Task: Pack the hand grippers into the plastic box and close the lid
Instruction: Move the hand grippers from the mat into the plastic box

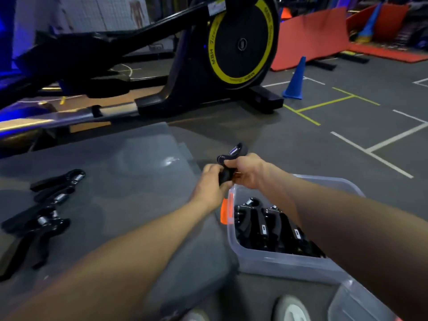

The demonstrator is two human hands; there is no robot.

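Grey shoes were seen at bottom edge. Clear box was set on the floor at right, orange latch on its left wall, several black grippers packed inside. Loose grippers were spread at left on the clear lid, which lay flat just beside the box. One gripper was held above the box's far-left corner: left hand was curled round a handle, right hand was curled round the other. Beyond: elliptical, blue cone, red mats.
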